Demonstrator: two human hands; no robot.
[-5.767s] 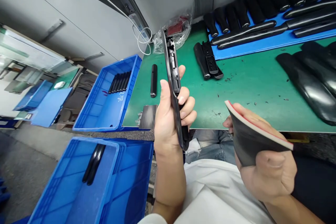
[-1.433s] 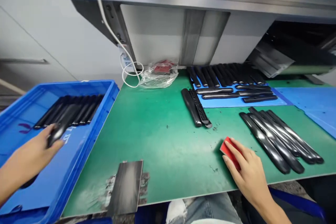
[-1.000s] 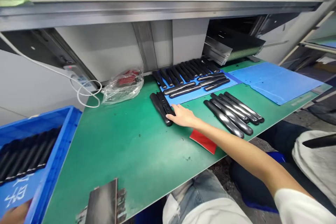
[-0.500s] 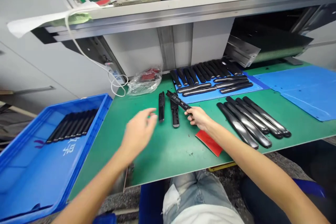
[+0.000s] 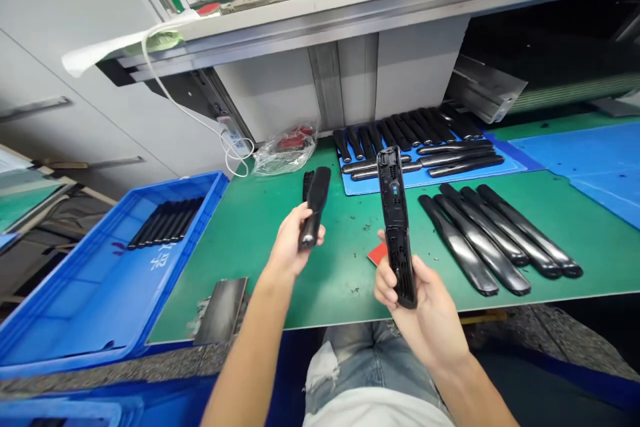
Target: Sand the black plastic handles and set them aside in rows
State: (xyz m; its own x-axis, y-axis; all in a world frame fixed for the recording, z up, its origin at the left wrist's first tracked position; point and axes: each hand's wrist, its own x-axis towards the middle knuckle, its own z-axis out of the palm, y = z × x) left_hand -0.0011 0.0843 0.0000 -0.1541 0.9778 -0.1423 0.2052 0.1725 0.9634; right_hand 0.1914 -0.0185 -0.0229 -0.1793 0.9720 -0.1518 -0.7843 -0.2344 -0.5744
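Observation:
My left hand (image 5: 293,243) is shut around a slim black plastic handle part (image 5: 316,200), which points up and away from me. My right hand (image 5: 420,303) grips the lower end of a long black plastic part (image 5: 395,220), its ribbed inner face with slots and holes turned toward me. Behind the left-hand part, another black part (image 5: 307,185) lies on the green work mat (image 5: 340,287), partly hidden. A red pad (image 5: 377,254) lies on the mat, mostly hidden behind my right hand.
Several glossy black parts (image 5: 480,233) lie side by side at the right. Further back, more stand in rows on a blue mat (image 5: 515,163). A blue crate (image 5: 170,253) holding black parts is at the left. A scuffed dark sheet (image 5: 220,310) lies at the mat's front edge.
Both hands have lifted off the mat, each now holding a black part upright. The right-hand part has turned to stand upright, and the view has tilted slightly.

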